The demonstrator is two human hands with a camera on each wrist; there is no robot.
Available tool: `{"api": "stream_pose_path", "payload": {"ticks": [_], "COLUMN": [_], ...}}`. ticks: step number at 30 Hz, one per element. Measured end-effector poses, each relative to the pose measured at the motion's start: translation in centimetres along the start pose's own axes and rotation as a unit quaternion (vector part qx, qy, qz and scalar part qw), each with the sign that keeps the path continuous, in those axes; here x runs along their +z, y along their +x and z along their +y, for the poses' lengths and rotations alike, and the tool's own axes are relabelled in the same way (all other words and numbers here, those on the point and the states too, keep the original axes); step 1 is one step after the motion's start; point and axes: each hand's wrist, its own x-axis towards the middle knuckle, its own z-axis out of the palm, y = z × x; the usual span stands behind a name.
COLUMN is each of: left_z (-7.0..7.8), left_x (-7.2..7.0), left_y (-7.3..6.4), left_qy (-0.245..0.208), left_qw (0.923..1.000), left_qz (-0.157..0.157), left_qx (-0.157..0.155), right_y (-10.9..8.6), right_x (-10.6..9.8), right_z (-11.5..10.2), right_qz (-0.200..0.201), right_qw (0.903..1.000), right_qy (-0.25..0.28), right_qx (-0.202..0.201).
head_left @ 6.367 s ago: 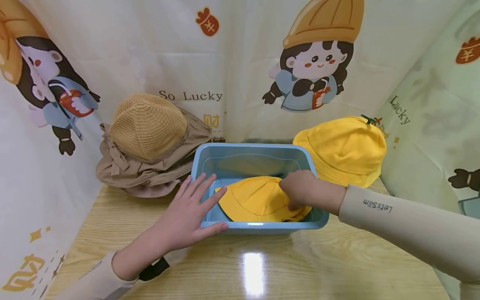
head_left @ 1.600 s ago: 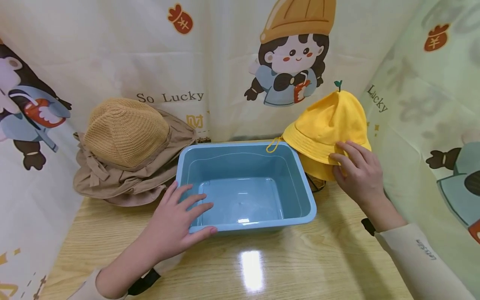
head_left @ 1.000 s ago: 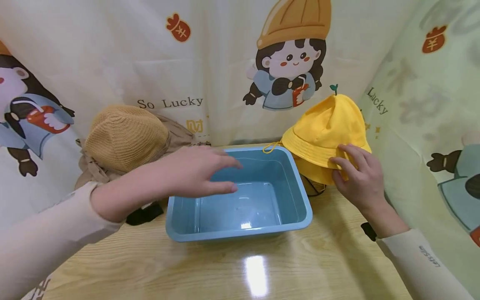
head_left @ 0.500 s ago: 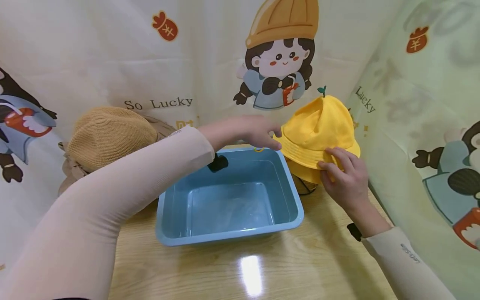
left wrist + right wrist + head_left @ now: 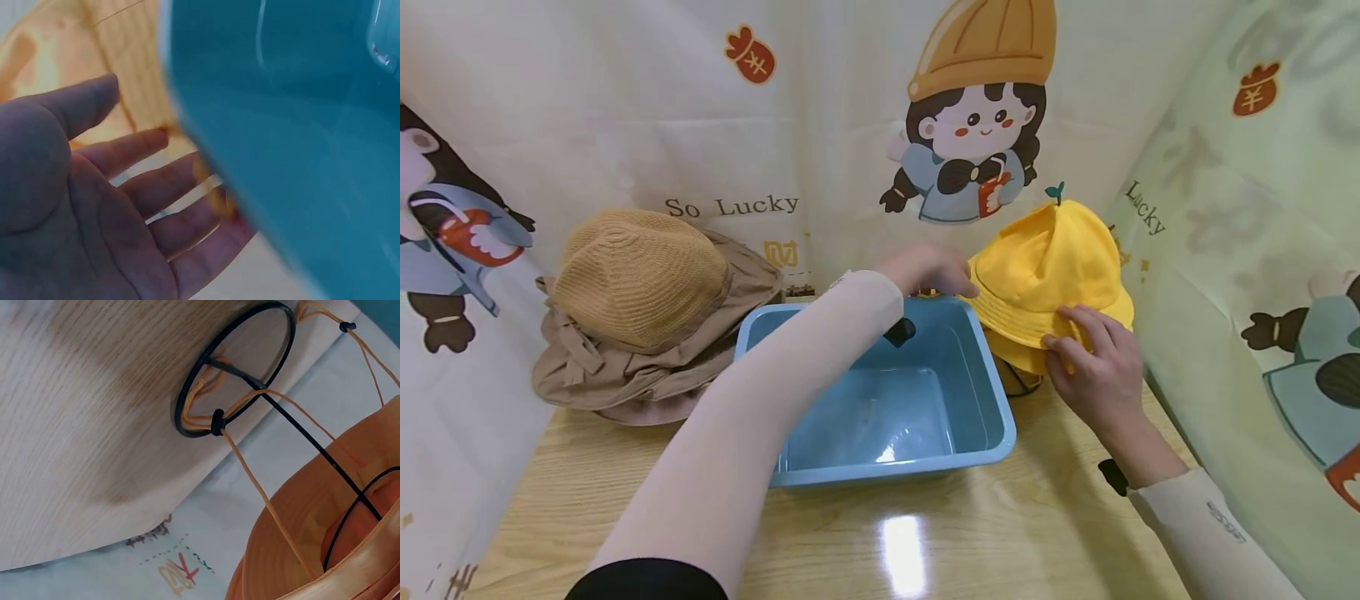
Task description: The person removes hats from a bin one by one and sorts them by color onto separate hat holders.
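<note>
A yellow bucket hat [image 5: 1048, 258] with a green sprout on top sits over a second yellow brim [image 5: 1013, 352], right of the blue plastic bin. My right hand [image 5: 1101, 362] pinches its front brim, thumb below and fingers above. My left hand [image 5: 934, 271] reaches across the bin to the hat's left edge. In the left wrist view its fingers are spread and loosely bent beside the brim [image 5: 134, 62], near a yellow cord [image 5: 220, 201]. Below the hats, the right wrist view shows a black wire stand [image 5: 315, 442] and toggled cords; my right hand is out of that view.
The blue bin [image 5: 895, 468] stands in the middle of the wooden table [image 5: 1000, 533], under my left forearm. A tan knitted-crown hat [image 5: 640, 275] rests on brown brimmed fabric [image 5: 580, 358] at the left. Printed curtain [image 5: 842, 167] surrounds the table's back and sides.
A yellow hat that lay in the bin under my right hand now tops the hat at right. My left hand has left the bin's left side and moved right to the hat.
</note>
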Motion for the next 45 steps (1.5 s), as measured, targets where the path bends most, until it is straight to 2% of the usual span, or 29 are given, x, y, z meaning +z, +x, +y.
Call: {"api": "stream_pose_path", "payload": {"ticks": [2, 6, 8, 12, 14, 19, 23, 26, 28, 31, 32, 33, 34, 35, 36, 37, 38, 39, 41, 42, 43, 44, 45], "left_z": [0.0, 0.5, 0.8, 1.2, 1.2, 1.1, 1.0, 1.3, 1.8, 2.5, 2.7, 2.7, 2.9, 2.9, 2.9, 2.9, 2.8, 2.8, 2.6, 2.6, 2.6, 2.6, 2.5], "left_x": [0.5, 1.6, 2.0, 2.6, 2.9, 3.4, 3.7, 4.1, 4.5, 5.1, 5.3, 5.4, 5.5, 5.6, 5.7, 5.8, 5.8, 5.9, 5.9, 6.0, 6.0, 6.0, 6.1], "left_y": [0.4, 1.0, 1.2, 1.6, 1.7, 1.8, 1.7, 1.7, 1.8, 2.1, 2.2, 2.2, 2.4, 2.4, 2.6, 2.7, 2.7, 2.8, 3.0, 3.1, 3.1, 3.1, 3.2], "left_qy": [-0.005, -0.059, -0.064, -0.045, -0.06, -0.114, -0.095, -0.055, -0.031, -0.01, -0.01, -0.012, -0.014, -0.018, -0.023, -0.025, -0.028, -0.032, -0.035, -0.034, -0.032, -0.033, -0.031], "left_qw": [1.0, 0.9981, 0.9977, 0.9986, 0.9976, 0.9918, 0.9924, 0.9915, 0.9882, 0.9823, 0.981, 0.9801, 0.9796, 0.9795, 0.9798, 0.98, 0.9805, 0.9811, 0.9823, 0.9822, 0.9819, 0.9815, 0.9814], "left_qz": [-0.005, 0.002, 0.007, 0.026, 0.035, 0.057, 0.078, 0.117, 0.149, 0.184, 0.191, 0.196, 0.199, 0.199, 0.198, 0.197, 0.194, 0.19, 0.183, 0.184, 0.186, 0.188, 0.188], "left_qx": [0.003, 0.015, 0.022, 0.011, -0.001, -0.003, 0.002, 0.012, 0.021, 0.03, 0.03, 0.028, 0.026, 0.022, 0.019, 0.016, 0.015, 0.015, 0.016, 0.017, 0.019, 0.021, 0.023], "right_y": [0.0, -0.2, -0.2, -0.4, -0.5, -1.1, -1.3, -0.5, 0.5, 2.3, 2.9, 3.5, 3.9, 4.2, 4.4, 4.6, 4.6, 4.4, 3.9, 3.7, 3.5, 3.3, 3.3], "right_x": [0.1, 0.1, 0.1, 0.1, 0.3, 0.3, -0.1, -0.7, -1.1, -1.9, -2.2, -2.5, -2.8, -3.1, -3.2, -3.3, -3.3, -3.1, -2.3, -1.9, -1.6, -1.3, -1.1], "right_z": [-0.1, -0.2, -0.3, -0.4, -0.5, -0.7, -0.8, -0.3, 0.4, 2.2, 2.9, 3.6, 4.4, 5.2, 6.0, 6.7, 7.3, 7.9, 8.7, 8.8, 8.8, 8.6, 8.3], "right_qz": [-0.002, -0.004, 0.001, 0.006, 0.008, -0.003, -0.03, -0.038, -0.023, 0.007, 0.002, -0.021, -0.054, -0.094, -0.139, -0.183, -0.229, -0.263, -0.299, -0.305, -0.306, -0.303, -0.294], "right_qw": [1.0, 1.0, 1.0, 1.0, 0.9999, 0.9998, 0.9994, 0.9988, 0.9976, 0.9913, 0.9864, 0.9787, 0.9686, 0.9542, 0.935, 0.9116, 0.8834, 0.861, 0.8346, 0.8295, 0.8291, 0.8333, 0.8415], "right_qy": [0.001, 0.002, 0.002, 0.002, 0.001, -0.012, -0.008, 0.021, 0.042, 0.066, 0.076, 0.087, 0.097, 0.114, 0.134, 0.158, 0.183, 0.206, 0.246, 0.257, 0.265, 0.264, 0.26], "right_qx": [-0.001, 0.002, 0.004, 0.006, 0.007, 0.016, 0.016, 0.024, 0.05, 0.114, 0.146, 0.185, 0.222, 0.26, 0.298, 0.332, 0.366, 0.383, 0.392, 0.39, 0.385, 0.379, 0.372]}}
